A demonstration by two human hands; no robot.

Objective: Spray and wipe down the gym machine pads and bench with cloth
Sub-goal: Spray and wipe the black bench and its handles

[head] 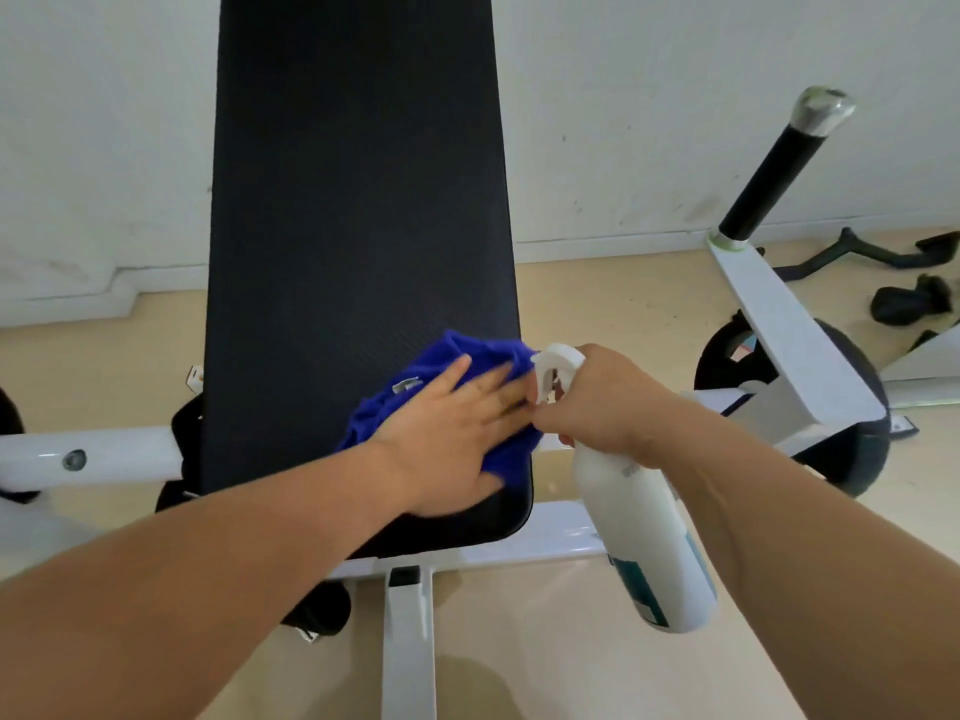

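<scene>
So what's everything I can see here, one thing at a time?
bench pad: one, black, centre, running away from the camera
cloth: one, blue, on the pad's near right corner
spray bottle: one, white, right of the pad
machine frame: white, under and beside the pad
handle: one, black, chrome-capped, upper right
floor attachments: black, far right
left hand: flat on the cloth
right hand: gripping the bottle's neck

Your left hand (457,433) covering most of the blue cloth (467,356), fingertips motion-blurred, bench pad (353,200) cut off at top edge, spray bottle (649,537) neck hidden inside your right hand (597,402), label unreadable
</scene>
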